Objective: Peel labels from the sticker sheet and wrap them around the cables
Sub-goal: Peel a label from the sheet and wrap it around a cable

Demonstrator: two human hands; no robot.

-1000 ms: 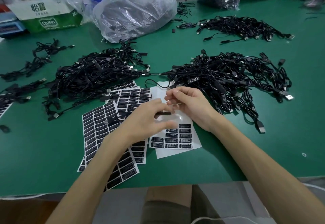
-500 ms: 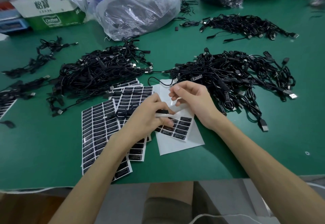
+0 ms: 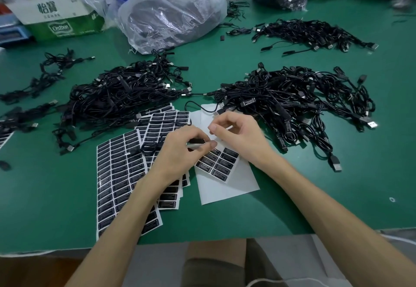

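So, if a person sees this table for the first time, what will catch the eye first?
First, the two bare hands in the centre: the left hand pinches a small black label close to the right hand, over a white sticker sheet that carries only a few labels. Behind them, a left pile of black cables and a right pile of black cables sprawl on the green table. Full sheets of black labels fan out on the left.

Green table (image 3: 292, 208), black cables (image 3: 292, 97), black-and-white sticker sheet (image 3: 119, 174)
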